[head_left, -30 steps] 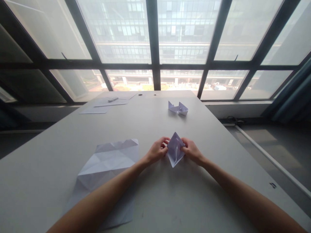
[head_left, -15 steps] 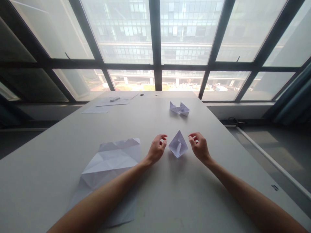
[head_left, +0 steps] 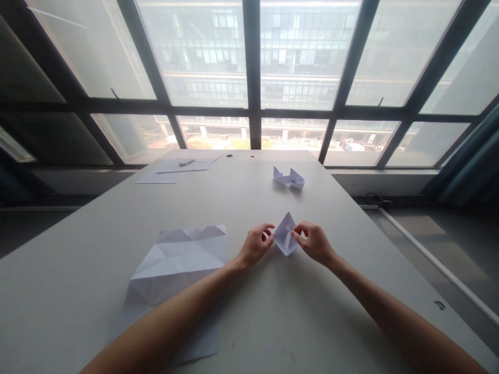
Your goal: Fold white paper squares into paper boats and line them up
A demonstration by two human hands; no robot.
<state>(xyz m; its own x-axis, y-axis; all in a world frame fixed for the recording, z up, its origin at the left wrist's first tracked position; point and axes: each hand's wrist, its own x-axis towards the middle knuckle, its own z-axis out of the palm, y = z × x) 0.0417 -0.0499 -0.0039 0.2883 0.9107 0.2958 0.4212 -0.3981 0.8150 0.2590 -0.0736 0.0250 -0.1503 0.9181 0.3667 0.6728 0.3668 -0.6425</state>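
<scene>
A small white folded paper piece (head_left: 285, 239), diamond-shaped with a pointed top, sits on the grey table (head_left: 241, 208) in front of me. My left hand (head_left: 255, 245) pinches its left corner with curled fingers. My right hand (head_left: 314, 241) pinches its right corner the same way. Both forearms reach in from the bottom of the view.
A large creased white sheet (head_left: 177, 275) lies flat to the left, partly under my left forearm. A finished paper boat (head_left: 289, 178) stands farther back. Loose sheets (head_left: 171, 169) with a pen (head_left: 186, 162) lie at the far left. Big windows rise behind the table.
Half a second ago both hands were off the folded piece, held apart on either side. They have closed in and pinched its two side corners.
</scene>
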